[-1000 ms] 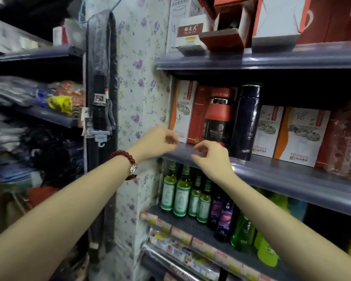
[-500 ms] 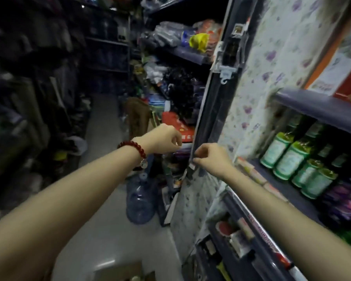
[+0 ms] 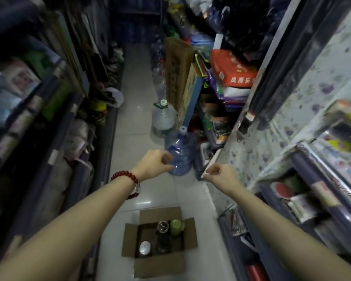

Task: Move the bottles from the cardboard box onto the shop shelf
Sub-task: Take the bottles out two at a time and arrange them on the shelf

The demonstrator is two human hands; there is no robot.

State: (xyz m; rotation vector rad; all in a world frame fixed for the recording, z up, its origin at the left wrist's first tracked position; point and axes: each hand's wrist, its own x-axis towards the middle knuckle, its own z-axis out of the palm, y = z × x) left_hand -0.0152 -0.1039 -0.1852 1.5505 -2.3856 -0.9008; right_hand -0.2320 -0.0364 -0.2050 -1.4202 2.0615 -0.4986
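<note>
While both my left hand [image 3: 155,162] and right hand [image 3: 221,176] hang loosely curled and empty, the cardboard box [image 3: 159,241] sits below between them, its bottles [image 3: 175,225] upright, about equally near either hand.

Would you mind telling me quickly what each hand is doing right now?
Left hand: fingers loosely curled, holding nothing.
Right hand: fingers loosely curled, holding nothing.

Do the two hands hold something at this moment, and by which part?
Nothing is held. The left hand and the right hand hang loosely curled above the floor; the bottles stand in the cardboard box.
</note>
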